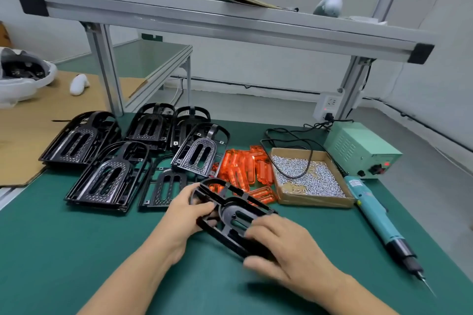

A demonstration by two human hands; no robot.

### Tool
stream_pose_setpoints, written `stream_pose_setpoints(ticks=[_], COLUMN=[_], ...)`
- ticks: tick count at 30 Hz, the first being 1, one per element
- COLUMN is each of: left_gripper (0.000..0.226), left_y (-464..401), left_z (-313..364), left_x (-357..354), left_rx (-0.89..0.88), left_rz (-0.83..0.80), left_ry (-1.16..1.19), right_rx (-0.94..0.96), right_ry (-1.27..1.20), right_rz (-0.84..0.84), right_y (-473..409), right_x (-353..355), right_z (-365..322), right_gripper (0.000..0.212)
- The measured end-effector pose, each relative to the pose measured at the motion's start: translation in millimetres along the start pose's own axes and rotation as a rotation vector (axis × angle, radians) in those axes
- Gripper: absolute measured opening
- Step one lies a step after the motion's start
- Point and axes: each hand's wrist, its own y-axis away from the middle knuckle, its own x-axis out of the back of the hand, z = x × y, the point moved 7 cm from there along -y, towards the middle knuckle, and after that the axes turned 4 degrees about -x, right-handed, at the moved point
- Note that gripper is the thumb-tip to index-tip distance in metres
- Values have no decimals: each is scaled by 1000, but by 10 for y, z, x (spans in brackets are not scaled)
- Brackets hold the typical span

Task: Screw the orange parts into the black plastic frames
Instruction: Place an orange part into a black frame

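Observation:
Both my hands hold one black plastic frame (pixel 230 215) tilted above the green mat. My left hand (pixel 188 210) grips its far left end, thumb over the edge. My right hand (pixel 279 243) grips its near right end, fingers curled over the top. A pile of translucent orange parts (pixel 245 166) lies just behind the held frame. Several more black frames (pixel 107 176) lie in stacks to the left and behind. A teal electric screwdriver (pixel 378 220) lies on the mat at the right, tip pointing toward me.
A cardboard tray of small silver screws (pixel 307 176) sits right of the orange parts. A green power supply box (pixel 361 151) stands behind it, its cable trailing over the tray. An aluminium shelf frame (pixel 107 69) spans the back. Brown cardboard (pixel 38 115) covers the left.

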Motion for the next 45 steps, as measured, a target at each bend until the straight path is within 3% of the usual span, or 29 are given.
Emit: stream_pose_setpoints(ticks=[2,4,6,10,17,19,23,28,39,42,45], left_gripper=[35,34,43,57,55,53,49,47,41,22,12], left_y=[-42,-76,-95,-57,9,13,20,55,342,479,478], left_z=[58,130,166,141,1,-40,-85,-80,66,211,143], left_x=[60,140,214,306,265,229,122,27,-75,-160,-296], left_rx=[-15,-9,9,32,-66,-104,-180,-227,-397,-540,-334], left_rz=[15,30,32,18,40,92,178,327,286,208,9], left_ry=[-51,-112,-163,-194,-272,-255,-252,-182,-1043,-864,-384], right_rx=[-78,-145,-189,-217,-274,-262,-298,-356,-298,-235,-175], right_ry=[-30,92,202,308,347,285,32,-143,-78,9,99], right_rz=[51,90,22,-166,-339,-251,136,256,320,366,412], right_y=[-82,-190,-325,-486,-627,-578,-376,-109,94,73,69], right_x=[96,153,125,-125,-232,-126,232,287,193,230,255], right_z=[155,353,522,767,886,870,780,630,270,139,2], right_gripper=[27,13,30,43,36,24,12,21,14,10,10])
